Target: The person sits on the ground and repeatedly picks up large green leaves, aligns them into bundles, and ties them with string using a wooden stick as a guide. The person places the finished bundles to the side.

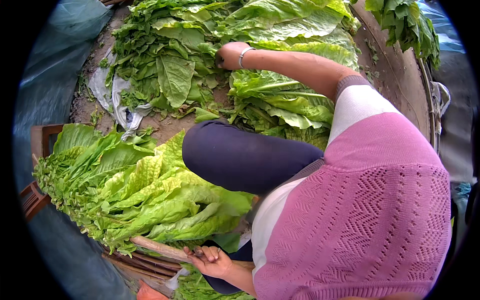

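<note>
At the lower middle, my left hand is closed round a pale wooden stick. The stick runs along the near side of a thick row of broad green leaves that look like tobacco, some yellowing. My right hand, a bracelet at its wrist, reaches to the far piles with its fingers curled in among the leaf stalks; they seem to grip a leaf, partly hidden. Left of that hand lies a heap of darker green leaves. Larger leaves are layered under my right forearm.
My bent leg lies between the two leaf piles. A brown wooden frame stands at the far left beside blue plastic sheeting. White plastic lies on the dirt floor. More leaves hang at the upper right.
</note>
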`<state>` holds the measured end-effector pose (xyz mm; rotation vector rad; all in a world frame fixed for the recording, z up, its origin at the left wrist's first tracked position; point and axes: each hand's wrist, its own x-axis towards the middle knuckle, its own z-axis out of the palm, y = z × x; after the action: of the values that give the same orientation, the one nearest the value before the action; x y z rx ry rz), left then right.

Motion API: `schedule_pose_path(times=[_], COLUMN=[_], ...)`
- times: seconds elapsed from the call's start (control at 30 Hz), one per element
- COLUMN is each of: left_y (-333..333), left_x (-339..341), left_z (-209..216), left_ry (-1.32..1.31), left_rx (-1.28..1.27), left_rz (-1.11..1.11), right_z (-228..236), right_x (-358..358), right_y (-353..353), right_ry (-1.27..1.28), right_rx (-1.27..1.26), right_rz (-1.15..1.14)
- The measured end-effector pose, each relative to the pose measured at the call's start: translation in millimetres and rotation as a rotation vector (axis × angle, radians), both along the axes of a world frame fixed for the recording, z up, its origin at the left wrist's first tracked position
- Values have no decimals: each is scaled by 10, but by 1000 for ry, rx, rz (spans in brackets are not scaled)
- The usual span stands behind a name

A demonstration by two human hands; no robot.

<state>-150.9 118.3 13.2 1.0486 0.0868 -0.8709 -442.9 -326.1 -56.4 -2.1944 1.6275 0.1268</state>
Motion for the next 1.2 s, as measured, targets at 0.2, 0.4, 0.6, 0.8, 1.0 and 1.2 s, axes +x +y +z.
schedule_pose_path(times=[0.2, 0.4, 0.6, 0.8, 1.0, 1.2], left_y=[-225, -440, -735, -765, -669, -729], left_x=[-357, -453, -538, -531, -525, -525], left_z=[-36, 63, -26, -53, -69, -145], left_ry=[236, 96, -32, -79, -66, -64], left_rx=[130, 175, 281, 369, 443, 381], left_rz=[-41, -97, -141, -126, -85, -128], right_z=[-1683, -663, 207, -938, -2113, -1210], right_x=[-1009, -1262, -1647, -775, -813, -1003], right_y=[1020, 592, 123, 392, 792, 680], right_ry=[421, 59, 186, 224, 306, -12], right_rx=[-137, -132, 148, 611, 270, 507], right_rz=[20, -346, -284, -107, -195, -76])
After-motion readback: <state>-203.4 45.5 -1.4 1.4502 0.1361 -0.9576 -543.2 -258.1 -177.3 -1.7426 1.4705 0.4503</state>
